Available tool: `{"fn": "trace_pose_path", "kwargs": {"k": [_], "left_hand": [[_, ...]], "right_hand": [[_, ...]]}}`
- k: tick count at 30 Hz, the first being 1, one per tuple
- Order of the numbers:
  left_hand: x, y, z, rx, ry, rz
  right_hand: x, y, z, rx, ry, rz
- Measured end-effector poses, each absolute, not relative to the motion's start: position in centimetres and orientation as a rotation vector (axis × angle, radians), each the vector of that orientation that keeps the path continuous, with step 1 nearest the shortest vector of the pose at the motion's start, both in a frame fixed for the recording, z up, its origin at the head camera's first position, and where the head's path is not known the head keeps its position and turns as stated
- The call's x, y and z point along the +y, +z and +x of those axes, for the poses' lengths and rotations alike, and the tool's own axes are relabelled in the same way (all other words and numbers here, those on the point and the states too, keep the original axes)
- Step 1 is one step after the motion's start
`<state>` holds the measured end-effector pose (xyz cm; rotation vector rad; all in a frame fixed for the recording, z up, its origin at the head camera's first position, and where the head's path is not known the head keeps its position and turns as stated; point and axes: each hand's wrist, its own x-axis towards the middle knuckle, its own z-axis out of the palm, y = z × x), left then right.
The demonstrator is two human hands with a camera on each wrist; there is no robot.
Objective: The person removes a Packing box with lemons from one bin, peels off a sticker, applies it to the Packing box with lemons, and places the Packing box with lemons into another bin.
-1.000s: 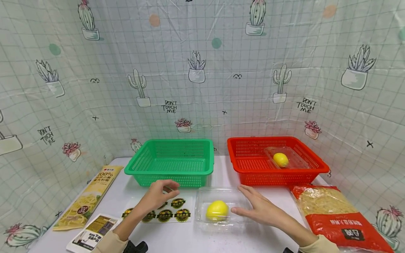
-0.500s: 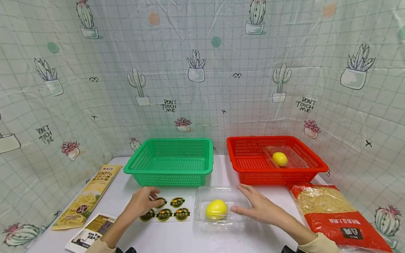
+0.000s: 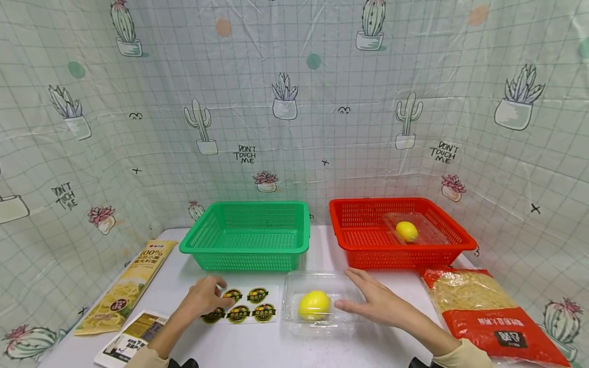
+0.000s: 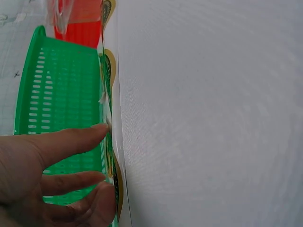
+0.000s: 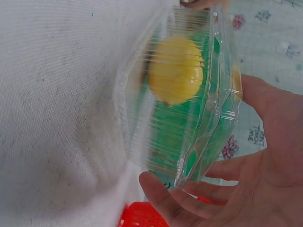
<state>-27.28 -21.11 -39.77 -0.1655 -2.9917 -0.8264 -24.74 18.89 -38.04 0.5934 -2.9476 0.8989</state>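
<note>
right grip (image 3: 377, 301) is spread at the clear box's (image 3: 340, 286) right end, likely steadying it; lemon (image 3: 315, 305) inside, left of that grip. sticker sheet (image 3: 245, 301) flat on the tabletop (image 3: 294, 350) beside the box, probably for easy reach. left grip (image 3: 202, 298) loosely bent, thumb and fingers apart, over the sheet's left part; contact unclear.
</note>
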Motion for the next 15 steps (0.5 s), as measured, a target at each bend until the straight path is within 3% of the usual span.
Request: {"fn": "trace_pose_path", "kwargs": {"k": [15], "left_hand": [[-20.97,-39.68,-27.55,-3.028,-0.865,-0.109]], "right_hand": [[18.85,-38.09,-24.6,-2.939,0.878,0.6]]}}
